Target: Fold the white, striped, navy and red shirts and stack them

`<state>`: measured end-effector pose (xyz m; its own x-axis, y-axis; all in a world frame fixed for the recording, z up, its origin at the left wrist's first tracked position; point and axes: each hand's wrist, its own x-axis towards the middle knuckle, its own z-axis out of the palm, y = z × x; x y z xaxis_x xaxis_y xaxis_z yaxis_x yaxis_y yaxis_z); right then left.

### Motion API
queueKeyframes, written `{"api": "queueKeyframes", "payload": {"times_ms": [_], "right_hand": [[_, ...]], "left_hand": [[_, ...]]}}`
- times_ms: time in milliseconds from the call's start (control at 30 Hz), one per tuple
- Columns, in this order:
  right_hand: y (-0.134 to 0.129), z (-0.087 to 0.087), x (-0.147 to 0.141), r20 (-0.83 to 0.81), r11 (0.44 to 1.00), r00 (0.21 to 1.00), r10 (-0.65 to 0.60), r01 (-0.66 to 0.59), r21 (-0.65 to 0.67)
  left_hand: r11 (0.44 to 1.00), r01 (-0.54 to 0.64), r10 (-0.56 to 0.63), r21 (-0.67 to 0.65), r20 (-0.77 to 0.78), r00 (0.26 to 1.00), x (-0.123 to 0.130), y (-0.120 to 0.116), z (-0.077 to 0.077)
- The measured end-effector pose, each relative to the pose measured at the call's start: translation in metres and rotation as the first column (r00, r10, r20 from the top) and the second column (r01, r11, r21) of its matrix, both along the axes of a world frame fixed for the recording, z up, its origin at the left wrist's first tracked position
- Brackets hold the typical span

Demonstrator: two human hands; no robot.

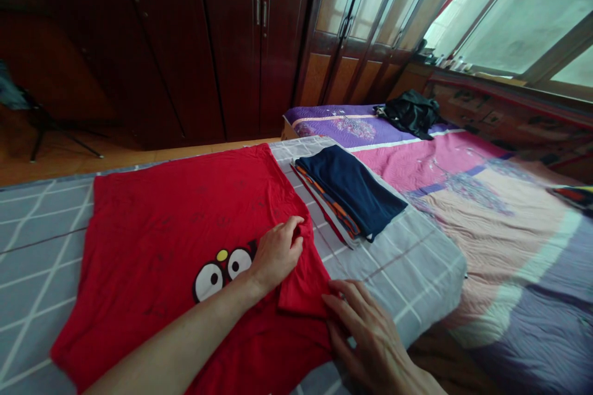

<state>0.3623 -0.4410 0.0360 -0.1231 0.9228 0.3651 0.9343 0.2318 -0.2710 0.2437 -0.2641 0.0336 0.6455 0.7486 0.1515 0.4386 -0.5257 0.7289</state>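
A red shirt (pixel 152 216) with a cartoon-eye print lies spread on a grey checked cloth (pixel 32 271). Over the print reaches my left hand (pixel 278 252), its thumb and fingers curled together at the shirt's right part. Lower right, my right hand (pixel 361 327) touches the corner of a sleeve folded inward, thumb and fingers around the red fabric's edge. Just beyond my hands sits a stack of folded clothes (pixel 349 188), dark blue on top, with orange, grey and red layers below.
A bed with a purple, pink and cream quilt (pixel 463 197) extends to the right, with a black garment (pixel 410 112) on it. Dark red wardrobes (pixel 236 43) stand behind. A tripod (pixel 44 123) is at the far left.
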Motion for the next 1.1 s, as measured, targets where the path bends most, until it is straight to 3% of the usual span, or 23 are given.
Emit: {"api": "queueKeyframes", "payload": {"times_ms": [267,400,600,767,867,967,1100], "right_hand": [[-0.010,0.003,0.006,-0.064,0.999,0.998,-0.001,0.003,0.038],[-0.011,0.001,0.004,-0.075,0.998,0.996,0.043,-0.039,0.053],[-0.018,-0.004,0.010,-0.034,1.000,0.999,-0.015,0.015,0.002],[-0.016,-0.003,0.003,-0.050,0.998,0.999,0.023,-0.020,0.058],[-0.011,-0.002,-0.005,-0.062,0.995,0.997,0.047,-0.042,0.087],[-0.008,-0.002,-0.007,-0.056,0.997,0.998,0.032,-0.027,0.074],[-0.012,-0.003,0.000,-0.056,1.000,0.998,0.001,0.000,0.022]], "left_hand": [[0.997,0.026,-0.022,-0.075,0.057,0.998,0.003,0.004,-0.001],[1.000,0.005,-0.004,-0.008,0.022,1.000,0.002,0.005,-0.001],[0.998,-0.039,0.039,0.051,-0.014,0.999,0.000,0.012,-0.003],[0.996,0.030,-0.026,0.080,-0.049,0.998,-0.001,0.011,-0.002],[0.997,0.002,0.003,0.080,-0.056,0.998,-0.001,0.010,0.000],[0.996,-0.044,0.054,0.073,-0.134,0.989,-0.002,0.009,0.005],[0.997,0.029,-0.009,0.065,-0.292,0.956,-0.006,0.004,0.014]]}}
